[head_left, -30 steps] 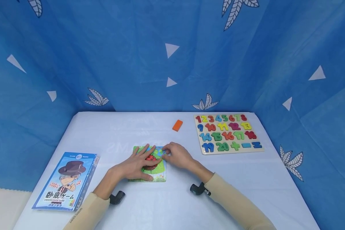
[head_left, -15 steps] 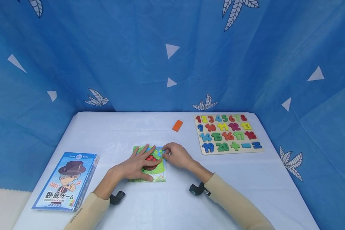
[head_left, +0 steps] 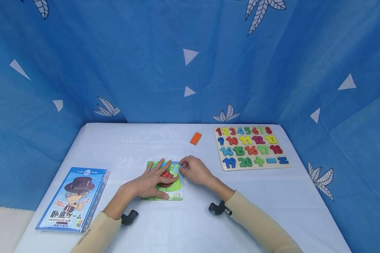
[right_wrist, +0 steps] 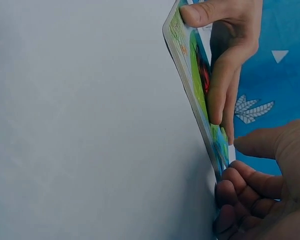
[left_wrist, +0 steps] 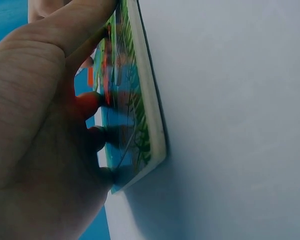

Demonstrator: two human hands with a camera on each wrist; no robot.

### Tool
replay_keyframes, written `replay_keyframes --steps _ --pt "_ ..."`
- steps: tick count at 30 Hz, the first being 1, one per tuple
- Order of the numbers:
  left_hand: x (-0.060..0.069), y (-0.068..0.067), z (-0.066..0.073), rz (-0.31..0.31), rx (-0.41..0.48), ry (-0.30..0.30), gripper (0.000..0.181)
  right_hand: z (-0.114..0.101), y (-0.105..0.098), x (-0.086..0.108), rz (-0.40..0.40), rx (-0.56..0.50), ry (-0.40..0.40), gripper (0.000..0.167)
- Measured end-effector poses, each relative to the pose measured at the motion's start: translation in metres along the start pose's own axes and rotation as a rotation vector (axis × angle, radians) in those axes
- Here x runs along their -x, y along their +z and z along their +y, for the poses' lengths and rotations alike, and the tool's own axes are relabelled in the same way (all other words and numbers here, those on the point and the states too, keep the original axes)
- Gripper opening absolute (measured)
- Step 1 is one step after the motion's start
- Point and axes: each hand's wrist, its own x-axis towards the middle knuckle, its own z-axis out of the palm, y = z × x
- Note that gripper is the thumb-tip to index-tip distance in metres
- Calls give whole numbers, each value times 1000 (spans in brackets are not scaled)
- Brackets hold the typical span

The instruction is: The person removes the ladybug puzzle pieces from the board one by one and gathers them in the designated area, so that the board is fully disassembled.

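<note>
A small ladybird jigsaw puzzle (head_left: 176,192) in a flat tray lies at the middle of the table. My left hand (head_left: 150,182) lies over it with fingers spread, pressing on the picture and covering much of its left half. At the puzzle's upper right corner my right hand (head_left: 196,171) has its fingers curled, with thumb and forefinger about the corner. In the right wrist view the right fingertips (right_wrist: 230,175) touch the corner of the puzzle (right_wrist: 197,85), and the thumb stands a little apart. Whether a loose piece is between them is hidden.
An orange block (head_left: 195,138) lies beyond the right hand. A wooden number board (head_left: 224,167) with coloured numerals sits at the back right. A blue boxed game (head_left: 73,200) lies at the left. Blue curtains (head_left: 152,70) rise behind the table.
The right thumb and forefinger shift very slightly at the puzzle's upper right corner. The left hand stays where it was on the picture.
</note>
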Motion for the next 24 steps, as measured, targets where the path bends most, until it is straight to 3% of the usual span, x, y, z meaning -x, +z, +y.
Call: replay_keyframes --steps 14,24 --pt "2 0 0 4 -8 6 74 -3 1 -2 36 -64 26 17" --pt "2 -2 0 9 -4 15 74 -5 7 -5 40 -102 -9 9"
